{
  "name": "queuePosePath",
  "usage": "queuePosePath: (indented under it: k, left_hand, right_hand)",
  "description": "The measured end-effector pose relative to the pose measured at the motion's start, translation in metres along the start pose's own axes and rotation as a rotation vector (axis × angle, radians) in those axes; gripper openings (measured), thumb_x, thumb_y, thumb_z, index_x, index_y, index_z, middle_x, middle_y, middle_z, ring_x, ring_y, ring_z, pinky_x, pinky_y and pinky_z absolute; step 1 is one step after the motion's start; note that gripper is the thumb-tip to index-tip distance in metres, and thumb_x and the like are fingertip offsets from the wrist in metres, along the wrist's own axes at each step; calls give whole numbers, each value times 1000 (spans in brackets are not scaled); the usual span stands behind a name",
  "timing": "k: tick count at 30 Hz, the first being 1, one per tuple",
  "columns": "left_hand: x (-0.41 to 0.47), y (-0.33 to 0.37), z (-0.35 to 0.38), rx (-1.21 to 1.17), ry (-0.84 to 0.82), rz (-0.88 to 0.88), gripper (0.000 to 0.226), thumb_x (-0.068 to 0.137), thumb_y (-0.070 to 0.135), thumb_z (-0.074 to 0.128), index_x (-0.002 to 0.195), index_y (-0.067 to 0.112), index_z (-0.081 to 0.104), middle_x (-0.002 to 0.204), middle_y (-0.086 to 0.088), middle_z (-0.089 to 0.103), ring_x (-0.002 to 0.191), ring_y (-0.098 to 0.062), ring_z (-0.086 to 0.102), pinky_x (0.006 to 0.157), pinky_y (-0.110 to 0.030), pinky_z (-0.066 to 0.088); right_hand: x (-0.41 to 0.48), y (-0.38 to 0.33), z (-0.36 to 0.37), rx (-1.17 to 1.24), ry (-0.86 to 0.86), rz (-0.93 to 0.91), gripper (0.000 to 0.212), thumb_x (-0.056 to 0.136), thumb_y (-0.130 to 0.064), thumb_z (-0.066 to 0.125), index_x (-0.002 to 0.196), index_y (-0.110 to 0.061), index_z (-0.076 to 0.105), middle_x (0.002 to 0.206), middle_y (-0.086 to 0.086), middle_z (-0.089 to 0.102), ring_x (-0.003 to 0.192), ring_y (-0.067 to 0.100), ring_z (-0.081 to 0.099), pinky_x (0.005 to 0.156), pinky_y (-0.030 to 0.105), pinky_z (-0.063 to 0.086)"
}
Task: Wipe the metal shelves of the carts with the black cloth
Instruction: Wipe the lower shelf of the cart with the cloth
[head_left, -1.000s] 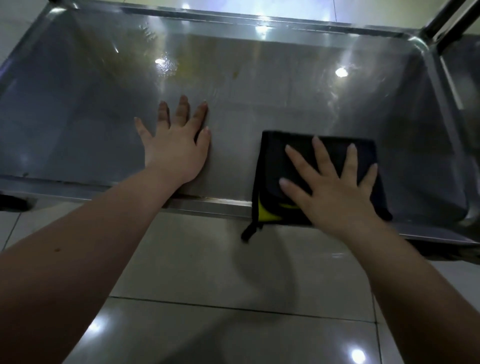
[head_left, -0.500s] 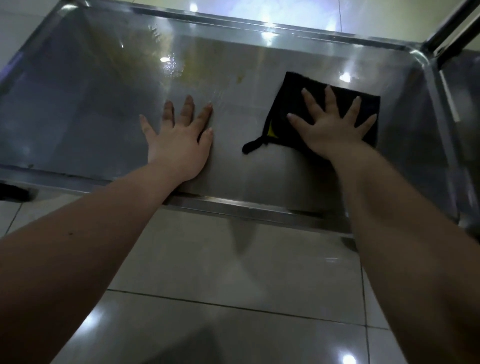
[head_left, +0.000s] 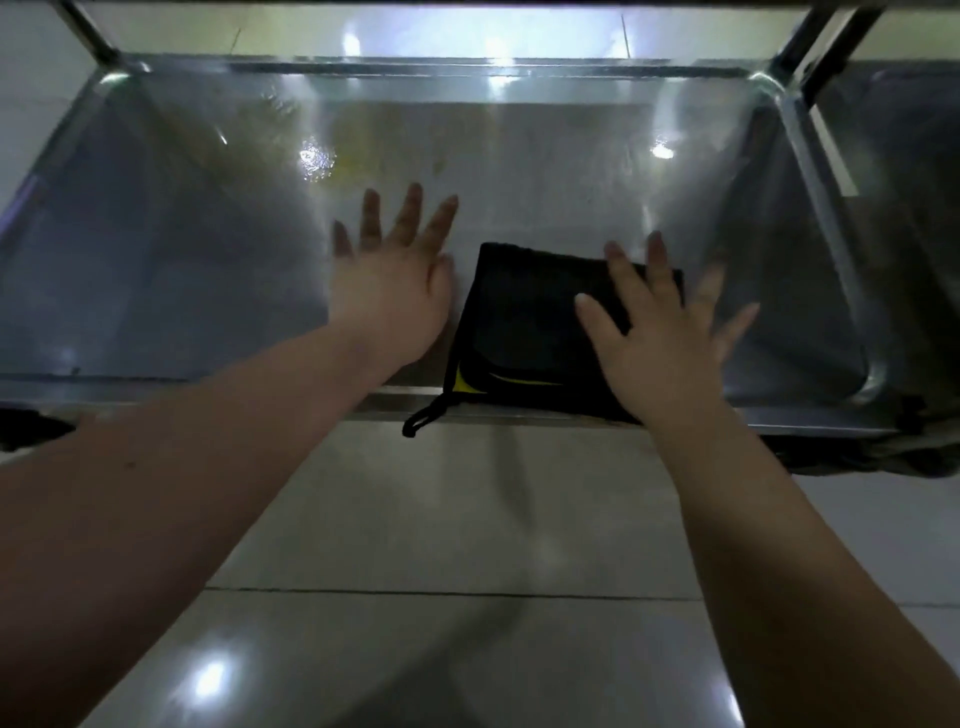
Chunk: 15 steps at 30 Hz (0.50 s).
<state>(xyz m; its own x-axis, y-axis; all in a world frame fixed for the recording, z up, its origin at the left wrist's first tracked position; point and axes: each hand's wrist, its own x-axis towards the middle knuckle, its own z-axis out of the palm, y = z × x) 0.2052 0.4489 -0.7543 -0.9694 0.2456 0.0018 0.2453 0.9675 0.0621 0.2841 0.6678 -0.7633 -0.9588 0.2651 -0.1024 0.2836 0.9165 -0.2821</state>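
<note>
A low metal cart shelf (head_left: 171, 270) with a raised rim fills the upper half of the head view. The folded black cloth (head_left: 524, 322), with yellow trim and a small hanging loop, lies at the shelf's near edge, its loop dangling over the rim. My right hand (head_left: 660, 338) presses flat on the cloth's right part, fingers spread. Just left of the cloth, my left hand (head_left: 395, 280) rests flat on the bare metal with fingers apart and nothing in it.
Cart uprights (head_left: 826, 47) rise at the back corners. A second metal shelf (head_left: 914, 208) adjoins on the right. Glossy floor tiles (head_left: 441, 519) lie below the near rim. A dark object (head_left: 26, 426) sits at the left by the rim.
My right hand has dragged the cloth from the far right of the shelf back to the near edge, beside my left hand. The left hand stayed in place.
</note>
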Motion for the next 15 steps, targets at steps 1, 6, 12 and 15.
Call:
queuePosePath:
  k: [1, 6, 12, 15]
  left_hand:
    - [-7, 20, -1, -53, 11, 73, 58, 104, 37, 27, 158, 34, 6, 166, -2, 2, 151, -37, -2, 119, -59, 3]
    - [-42, 116, 22, -132, -131, 267, 58, 103, 52, 26, 156, 42, 8, 166, 5, -1, 152, -30, -9, 113, -65, -14]
    - [-35, 110, 30, -109, -204, 152, 72, 86, 83, 21, 150, 57, -1, 164, 15, -13, 148, -32, -23, 103, -75, -18]
    - [-17, 59, 26, -49, -208, 105, 74, 83, 86, 20, 148, 61, -4, 163, 18, -14, 150, -31, -18, 105, -78, -10]
  right_hand:
    - [1, 16, -4, 22, 38, 33, 59, 99, -63, 25, 154, -44, 16, 165, -10, 2, 149, 32, -18, 112, 63, -15]
    - [1, 54, -3, 209, 82, 98, 49, 106, -40, 29, 154, -29, 31, 163, -8, 20, 151, 34, -8, 122, 45, -7]
    - [4, 54, 1, 89, -12, 88, 52, 105, -47, 15, 156, -39, 13, 164, -15, 9, 151, 31, -9, 120, 49, -12]
    - [3, 52, 3, -104, -111, 80, 56, 100, -60, 13, 153, -48, 0, 165, -12, -4, 149, 36, -15, 118, 53, -15]
